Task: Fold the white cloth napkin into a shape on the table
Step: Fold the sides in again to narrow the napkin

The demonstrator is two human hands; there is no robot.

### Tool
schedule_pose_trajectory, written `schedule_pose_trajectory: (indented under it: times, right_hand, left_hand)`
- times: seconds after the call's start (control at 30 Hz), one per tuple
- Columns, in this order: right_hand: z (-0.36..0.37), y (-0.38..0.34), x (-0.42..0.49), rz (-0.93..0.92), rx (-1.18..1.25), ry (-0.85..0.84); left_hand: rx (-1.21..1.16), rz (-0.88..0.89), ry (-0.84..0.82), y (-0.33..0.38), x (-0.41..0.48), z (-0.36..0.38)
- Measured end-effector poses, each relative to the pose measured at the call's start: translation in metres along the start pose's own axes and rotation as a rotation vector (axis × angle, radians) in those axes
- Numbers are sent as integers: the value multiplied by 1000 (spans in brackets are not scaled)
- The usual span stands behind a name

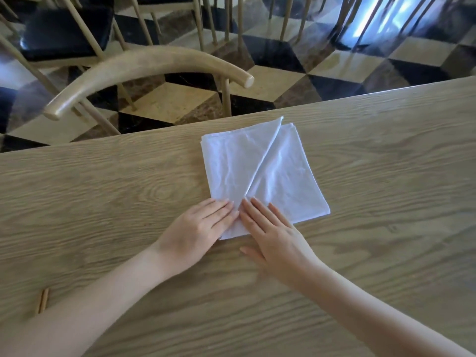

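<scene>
Flat on the wooden table [373, 163] lies the white cloth napkin [278, 173], folded square with a diagonal flap across its top, while the left hand [198, 230] and right hand [273, 233] press its near corner side by side, fingers straight and laid flat, gripping nothing.

The napkin [268, 176] lying on the table [386, 163] is white cloth, matt and softly creased. The table is pale wood with bold grain and a dull, smooth finish. Beyond the table, the chair rail [144, 65] is smooth pale wood, the seat cushion [64, 32] glossy black, and the floor [334, 63] polished, reflective stone tile.
</scene>
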State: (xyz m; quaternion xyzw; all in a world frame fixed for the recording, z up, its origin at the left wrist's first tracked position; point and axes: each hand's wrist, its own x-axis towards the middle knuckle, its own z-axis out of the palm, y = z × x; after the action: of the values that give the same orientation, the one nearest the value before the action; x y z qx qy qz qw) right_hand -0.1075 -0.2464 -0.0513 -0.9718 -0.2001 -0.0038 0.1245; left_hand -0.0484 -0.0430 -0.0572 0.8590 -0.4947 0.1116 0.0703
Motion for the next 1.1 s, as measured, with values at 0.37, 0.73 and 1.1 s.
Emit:
schedule_pose_trajectory:
  times: [0.37,0.73,1.1]
  right_hand:
    - [13,-9,12,6,-97,398]
    - [12,-12,16,-35,-47,511]
    - [14,-6,12,-23,-51,473]
  left_hand:
    - [-28,2,127,-14,-4,-3]
    - [-158,-43,82,-23,5,-7]
    - [-124,-35,185,-21,11,-4]
